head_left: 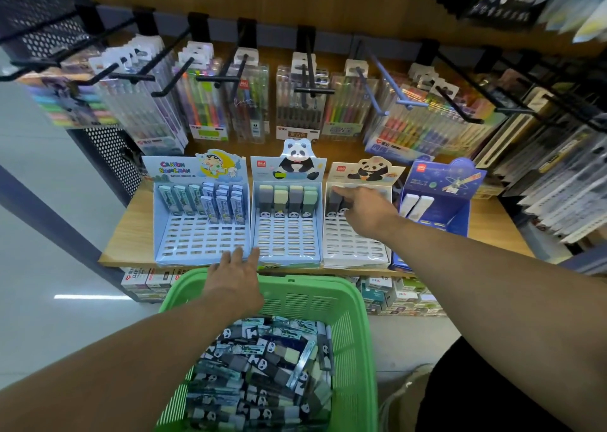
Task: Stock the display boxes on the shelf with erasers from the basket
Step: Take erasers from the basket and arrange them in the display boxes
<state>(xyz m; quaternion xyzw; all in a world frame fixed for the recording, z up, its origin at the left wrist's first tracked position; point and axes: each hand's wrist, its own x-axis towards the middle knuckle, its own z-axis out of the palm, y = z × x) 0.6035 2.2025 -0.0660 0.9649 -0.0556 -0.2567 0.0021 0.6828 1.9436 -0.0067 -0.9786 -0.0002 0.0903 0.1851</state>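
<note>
A green basket (356, 339) in front of me holds several panda erasers (262, 366). On the wooden shelf stand three display boxes side by side: a light blue cartoon box (197, 237), a panda box (287, 237) with grey and green erasers in its back row, and a white panda box (351, 244). My right hand (364, 211) reaches into the back row of the white box, fingers closed around a grey eraser (335, 198) there. My left hand (235, 274) rests flat, fingers spread, on the basket's far rim against the front edges of the blue and middle boxes.
A dark blue display box (437, 198) with white erasers stands at the right of the row. Pen packs (210, 103) hang on black hooks above and behind. Boxed stock (400, 295) fills the shelf below. The shelf edge (131, 262) runs just beyond the basket.
</note>
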